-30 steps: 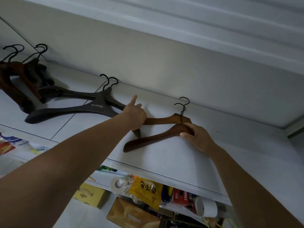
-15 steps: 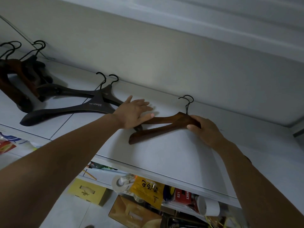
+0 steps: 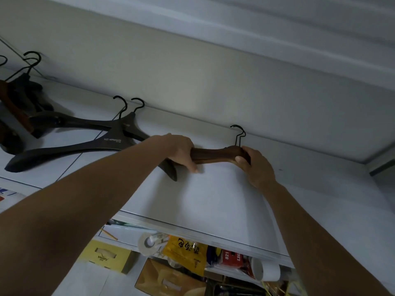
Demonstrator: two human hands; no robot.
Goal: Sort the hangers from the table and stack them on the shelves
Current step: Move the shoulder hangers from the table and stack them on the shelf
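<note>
Brown wooden hangers [image 3: 210,153] with black hooks lie stacked on the white top shelf [image 3: 213,199], hooks toward the back wall. My left hand [image 3: 181,151] grips their left arm, fingers curled over it. My right hand [image 3: 254,165] holds the neck, right below the hooks. Two black hangers [image 3: 89,144] lie flat to the left, one arm tip showing under my left wrist. Farther left sits a pile of brown and dark hangers [image 3: 19,107], cut off by the frame edge.
The back wall rises right behind the hooks, and a ledge overhangs above. Below the shelf's front edge a lower shelf holds a yellow box [image 3: 106,256], a tape roll [image 3: 147,243], a yellow packet [image 3: 186,253], a red box [image 3: 233,257] and a white cup [image 3: 265,270].
My left hand went from flat and open on the shelf to gripping the brown hangers' left arm. The splayed brown hangers have come together into one stack.
</note>
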